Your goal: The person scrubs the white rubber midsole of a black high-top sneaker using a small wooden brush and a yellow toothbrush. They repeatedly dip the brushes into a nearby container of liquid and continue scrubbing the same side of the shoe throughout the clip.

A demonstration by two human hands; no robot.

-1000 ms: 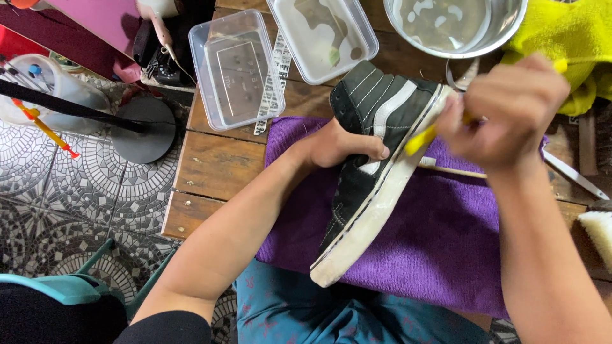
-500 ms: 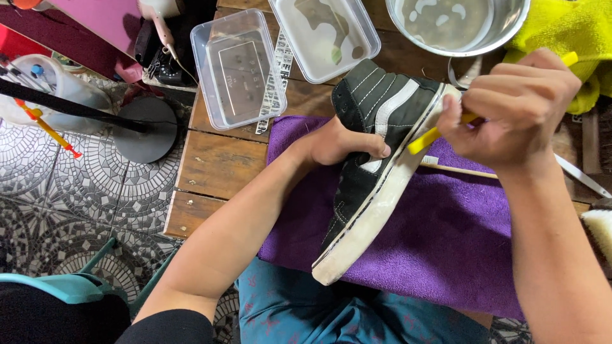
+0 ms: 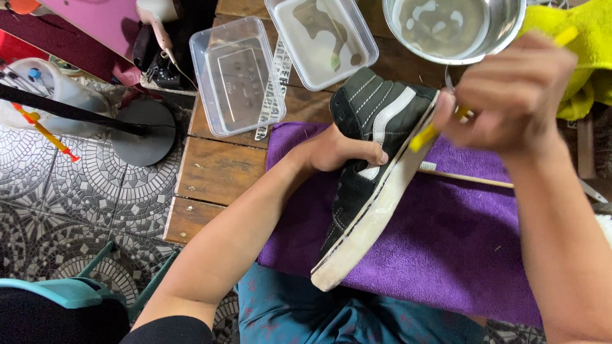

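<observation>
A black high-top sneaker with a white side stripe and white sole lies tilted on its side over a purple towel. My left hand grips the sneaker at its ankle and side. My right hand is closed around a yellow-handled brush, whose lower end meets the sole edge near the heel. The brush head is hidden behind the shoe and my fingers.
A metal bowl of cloudy water stands at the back, beside two clear plastic tubs. A yellow cloth lies at the right. A thin wooden stick rests on the towel. Tiled floor and a black stand base are to the left.
My right hand with the brush has shifted slightly up and right along the heel end of the sole. The left hand and sneaker stay almost still.
</observation>
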